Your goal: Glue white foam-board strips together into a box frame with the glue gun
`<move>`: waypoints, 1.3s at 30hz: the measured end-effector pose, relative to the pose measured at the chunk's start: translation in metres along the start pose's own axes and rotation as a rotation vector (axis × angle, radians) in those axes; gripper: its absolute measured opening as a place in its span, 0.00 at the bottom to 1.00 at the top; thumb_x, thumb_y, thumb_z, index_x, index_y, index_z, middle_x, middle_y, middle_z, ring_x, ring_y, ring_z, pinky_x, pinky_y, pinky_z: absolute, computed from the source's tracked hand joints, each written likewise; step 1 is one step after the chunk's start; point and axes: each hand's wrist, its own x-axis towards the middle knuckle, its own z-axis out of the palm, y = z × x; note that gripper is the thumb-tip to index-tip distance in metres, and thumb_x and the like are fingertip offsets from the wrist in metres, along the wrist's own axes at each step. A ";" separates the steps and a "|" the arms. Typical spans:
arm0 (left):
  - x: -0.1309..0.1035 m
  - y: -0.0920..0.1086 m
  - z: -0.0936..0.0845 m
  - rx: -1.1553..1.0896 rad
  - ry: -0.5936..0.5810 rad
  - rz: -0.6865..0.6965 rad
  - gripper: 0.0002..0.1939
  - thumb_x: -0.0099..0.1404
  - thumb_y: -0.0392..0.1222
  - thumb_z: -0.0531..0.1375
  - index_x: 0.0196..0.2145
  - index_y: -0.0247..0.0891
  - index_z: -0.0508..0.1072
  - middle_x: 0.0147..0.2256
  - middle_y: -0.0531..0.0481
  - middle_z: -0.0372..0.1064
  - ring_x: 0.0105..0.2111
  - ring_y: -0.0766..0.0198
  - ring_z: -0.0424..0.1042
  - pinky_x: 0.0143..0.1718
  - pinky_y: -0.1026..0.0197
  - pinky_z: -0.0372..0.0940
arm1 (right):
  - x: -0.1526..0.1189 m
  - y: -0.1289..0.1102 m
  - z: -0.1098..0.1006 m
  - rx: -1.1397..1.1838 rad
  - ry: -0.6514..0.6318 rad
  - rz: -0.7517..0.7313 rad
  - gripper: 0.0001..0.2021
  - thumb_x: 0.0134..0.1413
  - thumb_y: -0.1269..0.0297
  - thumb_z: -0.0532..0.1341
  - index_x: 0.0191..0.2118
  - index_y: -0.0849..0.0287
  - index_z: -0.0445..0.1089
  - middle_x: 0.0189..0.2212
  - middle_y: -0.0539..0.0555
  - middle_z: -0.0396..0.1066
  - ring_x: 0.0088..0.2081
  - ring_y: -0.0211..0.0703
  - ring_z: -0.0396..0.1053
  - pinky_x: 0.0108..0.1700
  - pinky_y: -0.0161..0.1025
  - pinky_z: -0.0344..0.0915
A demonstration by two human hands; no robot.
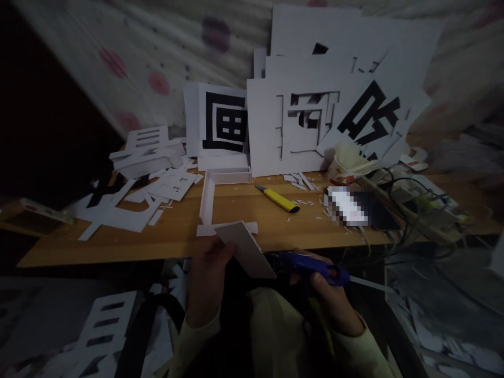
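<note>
My left hand [208,281] grasps a white foam-board strip [246,249] at the desk's [177,231] front edge; my right hand [334,302] is clenched around a blue glue gun [311,265].

Two bare hands, left hand [207,286] and right hand [334,304], no gloves or rings visible, pale yellow-green long sleeves [197,341] with ribbed cuffs at the wrists, matching garment between

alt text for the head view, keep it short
The left hand holds a white foam-board piece while the right hand grips a blue tool. Ahead on the wooden desk lie white cut-outs and a yellow utility knife.
</note>
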 end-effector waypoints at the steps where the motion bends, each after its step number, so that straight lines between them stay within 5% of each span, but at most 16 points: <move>1: 0.000 0.000 -0.001 0.006 0.005 0.000 0.16 0.48 0.47 0.72 0.33 0.38 0.80 0.32 0.51 0.77 0.36 0.62 0.74 0.43 0.61 0.68 | 0.001 -0.002 0.000 -0.012 -0.028 -0.013 0.24 0.49 0.38 0.62 0.35 0.56 0.75 0.20 0.53 0.75 0.30 0.51 0.74 0.42 0.48 0.71; 6: 0.001 0.002 -0.002 0.018 -0.013 0.020 0.14 0.50 0.48 0.71 0.33 0.39 0.80 0.30 0.52 0.76 0.34 0.64 0.73 0.41 0.64 0.68 | 0.000 -0.006 0.002 0.001 -0.041 -0.047 0.22 0.50 0.40 0.63 0.38 0.54 0.75 0.21 0.52 0.76 0.39 0.56 0.75 0.54 0.55 0.64; 12: 0.002 -0.001 -0.003 0.011 0.010 0.025 0.17 0.47 0.50 0.73 0.33 0.39 0.80 0.31 0.52 0.77 0.33 0.64 0.73 0.37 0.65 0.68 | -0.011 -0.002 0.008 0.055 0.137 0.036 0.23 0.47 0.41 0.66 0.41 0.54 0.74 0.42 0.58 0.78 0.50 0.59 0.72 0.52 0.54 0.67; 15: 0.003 -0.003 -0.005 -0.011 0.016 0.020 0.18 0.47 0.50 0.73 0.34 0.39 0.80 0.32 0.51 0.78 0.35 0.63 0.74 0.37 0.65 0.68 | -0.014 -0.001 0.011 0.064 0.185 0.035 0.23 0.48 0.41 0.66 0.41 0.54 0.73 0.45 0.58 0.76 0.47 0.56 0.73 0.50 0.52 0.68; 24: 0.003 -0.004 -0.009 -0.005 0.023 0.000 0.18 0.47 0.50 0.73 0.34 0.39 0.80 0.32 0.51 0.78 0.37 0.61 0.75 0.39 0.63 0.68 | -0.012 -0.009 0.017 0.074 0.228 0.040 0.24 0.43 0.39 0.68 0.38 0.54 0.73 0.42 0.58 0.77 0.39 0.55 0.75 0.39 0.48 0.71; 31: 0.006 -0.012 -0.019 0.021 -0.004 -0.008 0.16 0.52 0.47 0.71 0.38 0.41 0.79 0.34 0.53 0.77 0.37 0.63 0.73 0.42 0.64 0.66 | -0.010 -0.022 0.021 0.157 0.166 0.068 0.20 0.45 0.45 0.69 0.39 0.53 0.71 0.18 0.47 0.70 0.21 0.43 0.68 0.27 0.41 0.67; 39: 0.004 -0.006 -0.017 0.013 0.049 0.022 0.16 0.47 0.50 0.73 0.28 0.38 0.76 0.23 0.57 0.69 0.27 0.70 0.65 0.29 0.69 0.60 | -0.006 -0.007 0.011 0.056 0.102 0.041 0.25 0.43 0.40 0.67 0.38 0.56 0.71 0.16 0.48 0.69 0.20 0.44 0.70 0.23 0.40 0.69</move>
